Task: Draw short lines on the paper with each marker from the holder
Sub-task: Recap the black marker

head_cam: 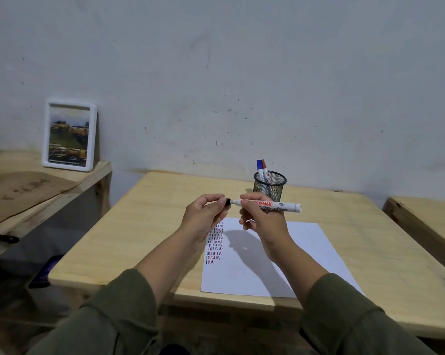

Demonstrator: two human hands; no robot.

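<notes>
**Operator:** Hands first. My right hand (261,219) pinches the barrel of a white whiteboard marker (267,204), level above the table (139,226) with its tip pointing left. My left hand (206,216) has its fingers curled round the black cap (228,201), right at the tip. I cannot tell if cap and tip touch or are just apart.

**Observer:** And the other things?

**Operator:** Below my hands lies the paper (293,252), with rows of short black, red and blue dashes down its left edge. Behind stands the mesh holder (270,184), a blue marker (260,169) and a red marker (264,168) standing in it.

**Observer:** Capping or uncapping?

**Operator:** One frame won't say. Either way, I'd keep cap and barrel on one straight axis and move the cap hand only.

**Observer:** Risks?

**Operator:** Tilting the cap would smear ink on my fingertips. I'd also stay above the sheet, not near the holder.
</notes>
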